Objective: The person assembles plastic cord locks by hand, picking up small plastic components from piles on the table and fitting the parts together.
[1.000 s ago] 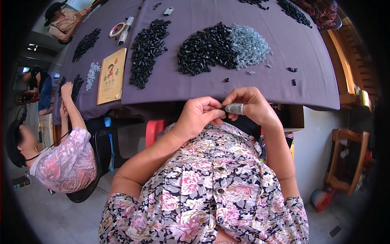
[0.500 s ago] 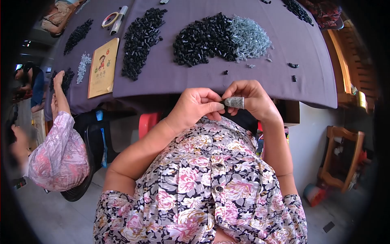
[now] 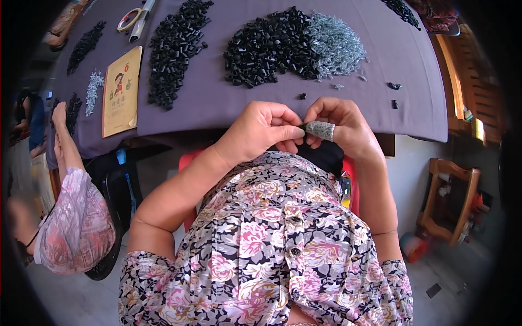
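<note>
Just off the front edge of the cloth-covered table [image 3: 217, 117], my left hand [image 3: 266, 127] and my right hand [image 3: 342, 127] meet at their fingertips. A grey speckled cover [image 3: 321, 130] sits on my right thumb. Both hands are closed in a pinch around something small and dark between the fingertips, too small to make out. Beyond them lie a heap of black tube-like pieces [image 3: 266, 49] and, touching its right side, a heap of clear pieces [image 3: 338, 46]. One loose black piece [image 3: 303, 96] lies nearer my hands.
A second black heap [image 3: 174, 51], a yellow booklet [image 3: 122, 92] and a tape roll [image 3: 129, 19] are to the left. A co-worker [image 3: 76, 223] sits at the far left. A wooden frame [image 3: 448, 201] stands on the floor at the right, and a red seat [image 3: 187, 160] is behind me.
The view has shifted, so the table's things appear higher and further left. My hands stay together at the fingertips, with only slight finger movement.
</note>
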